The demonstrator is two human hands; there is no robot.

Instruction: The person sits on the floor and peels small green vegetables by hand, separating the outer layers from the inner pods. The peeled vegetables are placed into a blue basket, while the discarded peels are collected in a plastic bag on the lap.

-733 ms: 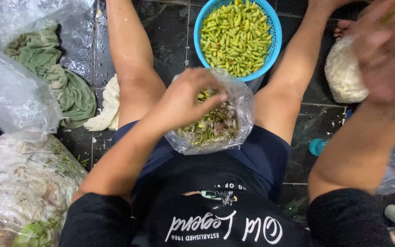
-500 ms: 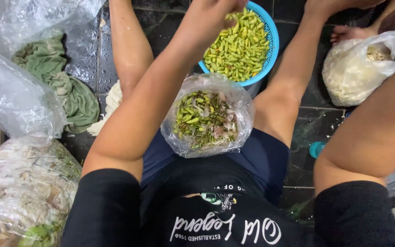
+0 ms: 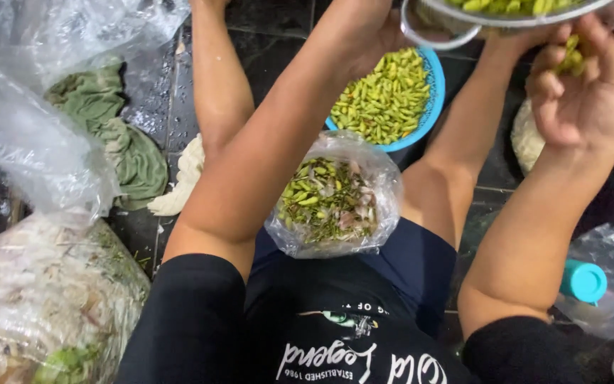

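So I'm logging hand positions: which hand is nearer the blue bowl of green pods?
Left. The left hand hovers right over the blue bowl's top rim; the right hand is off to its right, holding green pods.

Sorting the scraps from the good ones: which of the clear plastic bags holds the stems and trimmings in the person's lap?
The small open bag between the thighs, just below the blue bowl; the others lie on the floor beside.

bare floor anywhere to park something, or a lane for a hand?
Free: dark tile floor between the upper leg and the left arm, and a strip by the green cloth. Crowded: the lap, with the scrap bag and blue basket; the left edge, filled by big plastic bags; lower right, bag with teal cap.
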